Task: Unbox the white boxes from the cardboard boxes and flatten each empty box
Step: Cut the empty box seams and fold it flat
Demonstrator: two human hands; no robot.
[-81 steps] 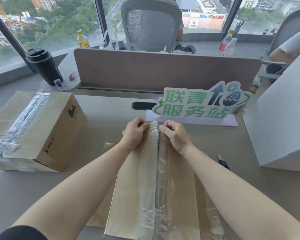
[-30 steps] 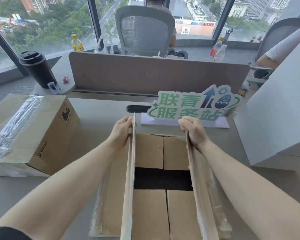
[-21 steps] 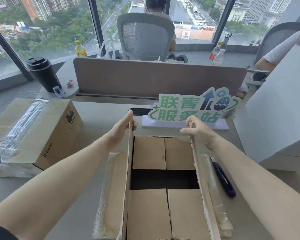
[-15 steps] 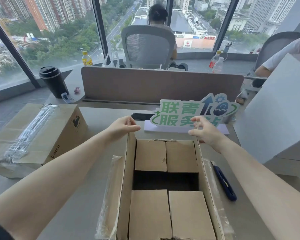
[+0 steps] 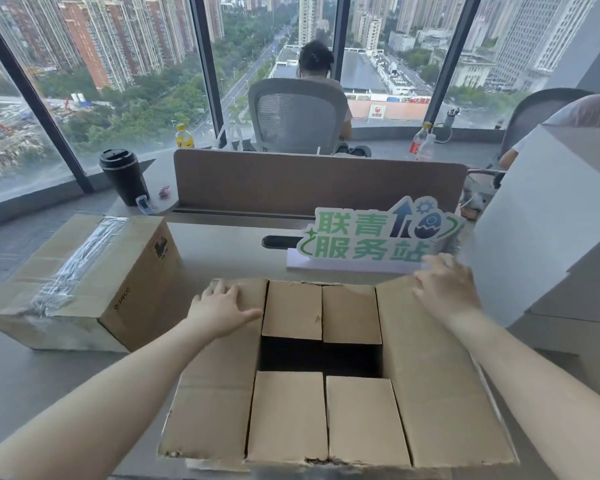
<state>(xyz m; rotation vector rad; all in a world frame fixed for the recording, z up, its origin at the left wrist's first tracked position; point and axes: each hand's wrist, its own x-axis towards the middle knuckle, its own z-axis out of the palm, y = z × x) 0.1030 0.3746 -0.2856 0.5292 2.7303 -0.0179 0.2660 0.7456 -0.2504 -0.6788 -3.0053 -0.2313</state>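
An opened cardboard box stands on the desk in front of me, its two long flaps folded outward and its short inner flaps lying over a dark gap in the middle. My left hand presses flat on the far end of the left flap with fingers spread. My right hand rests flat on the far end of the right flap. A second, taped cardboard box sits sealed at the left. What lies inside the opened box is hidden in the dark gap.
A green-lettered sign stands just behind the open box. Large white boxes are stacked at the right. A black tumbler and a brown desk divider are at the back. A person sits in a grey chair beyond.
Both hands pulled the long top flaps apart from the taped seam, swung them upright, then pushed them down outward. The camera view lifted and the knife at the right is now covered.
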